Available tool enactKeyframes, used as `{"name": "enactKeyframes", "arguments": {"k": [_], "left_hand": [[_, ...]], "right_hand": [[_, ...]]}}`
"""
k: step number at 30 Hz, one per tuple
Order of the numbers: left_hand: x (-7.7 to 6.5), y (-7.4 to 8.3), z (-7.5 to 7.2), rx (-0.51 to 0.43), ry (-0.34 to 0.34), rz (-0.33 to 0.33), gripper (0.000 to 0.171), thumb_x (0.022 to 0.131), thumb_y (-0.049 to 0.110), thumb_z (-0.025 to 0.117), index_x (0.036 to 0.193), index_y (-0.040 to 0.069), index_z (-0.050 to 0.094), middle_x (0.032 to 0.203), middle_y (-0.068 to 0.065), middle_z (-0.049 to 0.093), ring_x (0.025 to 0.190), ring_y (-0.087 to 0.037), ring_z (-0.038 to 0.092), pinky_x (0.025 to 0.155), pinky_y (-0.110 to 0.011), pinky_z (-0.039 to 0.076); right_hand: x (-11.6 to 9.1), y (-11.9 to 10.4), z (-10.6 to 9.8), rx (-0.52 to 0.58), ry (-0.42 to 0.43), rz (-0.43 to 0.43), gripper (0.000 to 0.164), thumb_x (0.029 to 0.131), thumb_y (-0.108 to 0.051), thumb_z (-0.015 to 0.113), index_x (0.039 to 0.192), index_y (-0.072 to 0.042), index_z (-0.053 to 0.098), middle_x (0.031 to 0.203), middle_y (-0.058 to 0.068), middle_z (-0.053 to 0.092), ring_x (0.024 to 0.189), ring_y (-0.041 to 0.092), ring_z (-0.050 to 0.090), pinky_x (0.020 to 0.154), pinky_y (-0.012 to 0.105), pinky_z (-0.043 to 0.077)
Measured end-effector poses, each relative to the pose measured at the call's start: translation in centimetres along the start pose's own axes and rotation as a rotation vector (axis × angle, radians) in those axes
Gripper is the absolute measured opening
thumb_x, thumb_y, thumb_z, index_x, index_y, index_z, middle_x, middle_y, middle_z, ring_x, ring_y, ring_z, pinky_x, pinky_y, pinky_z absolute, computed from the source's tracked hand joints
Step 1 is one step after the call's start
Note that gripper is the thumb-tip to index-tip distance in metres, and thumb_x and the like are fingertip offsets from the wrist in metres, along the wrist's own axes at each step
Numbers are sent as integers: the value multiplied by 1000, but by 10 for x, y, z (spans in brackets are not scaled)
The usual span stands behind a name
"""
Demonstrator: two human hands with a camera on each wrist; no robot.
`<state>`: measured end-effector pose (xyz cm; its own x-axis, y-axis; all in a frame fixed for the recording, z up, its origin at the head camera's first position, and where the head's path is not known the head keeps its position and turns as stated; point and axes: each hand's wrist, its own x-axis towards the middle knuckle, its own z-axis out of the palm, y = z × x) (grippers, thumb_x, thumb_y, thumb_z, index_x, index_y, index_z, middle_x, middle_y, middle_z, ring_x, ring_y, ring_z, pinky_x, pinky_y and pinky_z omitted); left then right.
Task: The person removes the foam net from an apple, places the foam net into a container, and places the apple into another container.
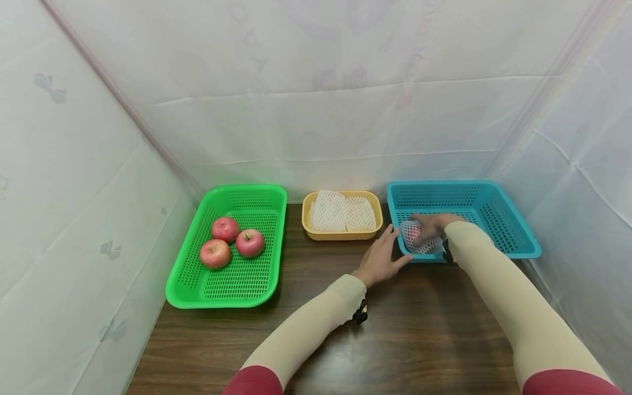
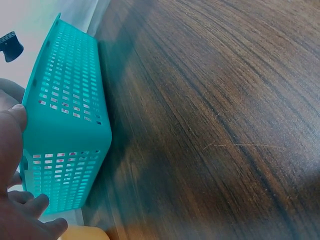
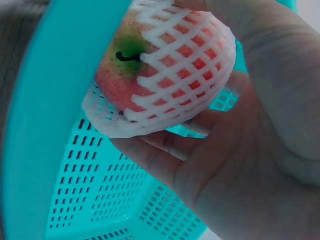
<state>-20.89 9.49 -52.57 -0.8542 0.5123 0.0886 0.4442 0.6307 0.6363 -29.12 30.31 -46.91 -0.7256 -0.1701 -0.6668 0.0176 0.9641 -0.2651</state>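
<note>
In the head view my right hand (image 1: 430,226) is inside the blue basket (image 1: 508,219), at its left end. It holds an apple (image 1: 413,233) in a white foam net; in the right wrist view the fingers and thumb go round the netted apple (image 3: 185,65). The stem end of the fruit shows bare, beside the basket's wall (image 3: 55,100). My left hand (image 1: 379,260) lies at the basket's front left corner with fingers spread. Its thumb touches the rim in the left wrist view, and the other fingers reach along the outer side of the basket (image 2: 67,130).
A green basket (image 1: 237,302) on the left holds three bare apples (image 1: 250,243). Between the baskets, a small yellow tray (image 1: 340,236) contains white foam nets (image 1: 329,211). Everything stands on a dark wooden table (image 1: 395,340), with white curtains (image 1: 345,109) behind and at both sides.
</note>
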Motion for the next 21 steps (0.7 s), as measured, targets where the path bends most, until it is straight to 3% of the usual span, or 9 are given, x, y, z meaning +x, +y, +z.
{"name": "enactKeyframes", "arguments": {"k": [7, 14, 21], "left_hand": [[-1, 1, 0, -2, 6, -1, 79, 93, 57, 54, 154, 12, 28, 162, -8, 18, 141, -23, 35, 108, -40, 37], [-1, 1, -1, -1, -3, -12, 80, 93, 59, 53, 154, 14, 27, 162, -6, 17, 141, -23, 34, 109, -40, 37], [0, 1, 0, -11, -13, -21, 80, 92, 58, 54, 154, 14, 28, 162, -5, 17, 141, -23, 35, 108, -40, 37]], "right_hand": [[-2, 0, 0, 8, -11, 4, 100, 86, -45, 70, 156, -8, 9, 152, 34, 19, 131, 52, 35, 87, 60, 48], [-2, -1, 1, -2, -7, 27, 103, 84, -49, 71, 157, -9, 10, 152, 33, 19, 131, 53, 34, 89, 64, 45], [-4, -2, 3, 57, -22, 39, 104, 83, -46, 73, 157, -11, 9, 153, 32, 18, 130, 52, 35, 86, 65, 47]]}}
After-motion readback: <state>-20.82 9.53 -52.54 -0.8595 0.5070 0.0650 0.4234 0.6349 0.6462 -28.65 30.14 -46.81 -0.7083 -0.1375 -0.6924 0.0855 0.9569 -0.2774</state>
